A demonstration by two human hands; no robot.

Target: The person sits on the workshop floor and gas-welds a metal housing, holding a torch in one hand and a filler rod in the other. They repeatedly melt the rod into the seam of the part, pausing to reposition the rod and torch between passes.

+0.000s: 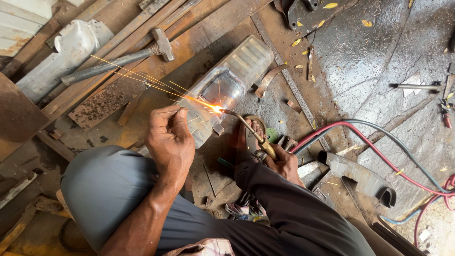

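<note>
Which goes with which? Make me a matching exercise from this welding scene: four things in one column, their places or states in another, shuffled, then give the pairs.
1. hammer
2. torch
3. hoses
4. metal piece

A. red and blue-grey, trailing off to the right
B. held in the right hand
C. lying on rusty bars, upper left
D. throwing sparks at the flame, beside the left hand

Pairs: 1-C, 2-B, 3-A, 4-D

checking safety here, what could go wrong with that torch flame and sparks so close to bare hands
1. Sparks fly past the bare left hand holding a thin rod beside the flame; burns seem likely.
2. The hoses lie on the floor near the hot metal piece; stray sparks might damage them.
</note>
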